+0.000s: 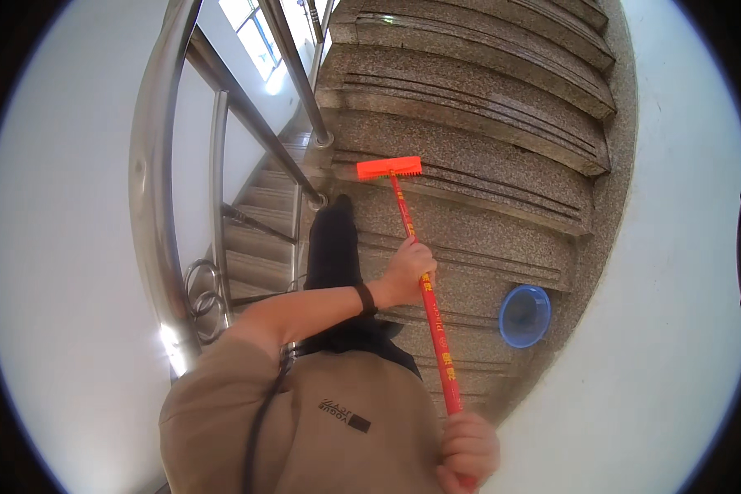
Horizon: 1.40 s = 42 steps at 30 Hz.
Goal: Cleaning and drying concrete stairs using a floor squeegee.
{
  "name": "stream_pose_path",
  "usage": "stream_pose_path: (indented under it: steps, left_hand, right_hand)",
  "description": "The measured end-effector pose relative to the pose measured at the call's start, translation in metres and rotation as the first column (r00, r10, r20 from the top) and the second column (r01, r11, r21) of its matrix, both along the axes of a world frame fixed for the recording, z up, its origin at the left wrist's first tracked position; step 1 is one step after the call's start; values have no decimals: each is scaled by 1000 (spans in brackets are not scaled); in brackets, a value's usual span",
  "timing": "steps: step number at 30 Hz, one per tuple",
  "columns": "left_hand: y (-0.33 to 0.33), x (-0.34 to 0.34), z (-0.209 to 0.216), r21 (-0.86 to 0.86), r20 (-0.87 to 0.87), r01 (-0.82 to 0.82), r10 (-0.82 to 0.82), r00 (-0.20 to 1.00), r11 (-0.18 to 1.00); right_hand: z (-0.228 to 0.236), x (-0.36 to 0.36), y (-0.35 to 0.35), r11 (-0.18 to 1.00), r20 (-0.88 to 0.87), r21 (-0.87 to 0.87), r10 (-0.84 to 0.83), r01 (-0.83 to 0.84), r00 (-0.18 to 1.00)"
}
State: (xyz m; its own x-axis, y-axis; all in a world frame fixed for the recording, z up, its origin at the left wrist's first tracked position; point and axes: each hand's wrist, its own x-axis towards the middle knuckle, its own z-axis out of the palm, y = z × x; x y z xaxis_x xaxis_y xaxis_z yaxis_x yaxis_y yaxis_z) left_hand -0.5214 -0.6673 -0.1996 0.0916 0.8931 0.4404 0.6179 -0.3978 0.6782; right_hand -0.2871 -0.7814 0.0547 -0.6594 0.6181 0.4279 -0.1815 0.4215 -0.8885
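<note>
A long-handled scrub brush (439, 346) with a red pole crosses the middle of the view. Its orange head (389, 167) lies against a speckled stone stair (469, 148), short dark bristles showing along the lower edge. Partway up the pole, my left hand (407, 274) is closed around it, a dark band on the wrist. My right hand (469, 449) grips the pole's lower end, close to my body at the bottom of the view.
A blue plastic basin (525, 316) stands on a step to the right, near the white wall (675, 247). Metal railing (152, 181) runs along the left, with more stairs (259, 247) behind it. My dark-trousered leg (333, 247) is beside the railing posts.
</note>
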Motion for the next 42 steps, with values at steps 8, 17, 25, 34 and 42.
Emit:
stream_pose_path:
  steps: [8,17,25,34,42]
  left_hand:
    - [71,-83,-30,-10,-44,102,-102,994,995]
    - [125,-149,-62,40,0,82,-82,997,996]
    - [75,-106,-36,163,4,3,-3,1000,987]
    - [5,-51,11,31,64,-105,103,993,994]
    - [47,-111,-17,-18,-30,-31,30,999,999]
  right_hand:
    - [-50,-66,57,997,85,76,10,-17,996]
    - [-85,-139,90,978,0,206,20,-19,1000]
    - [-52,-93,69,982,54,175,56,-65,997]
    - [13,-49,44,979,29,94,181,-182,983]
    - [-33,-94,67,981,51,123,148,-153,988]
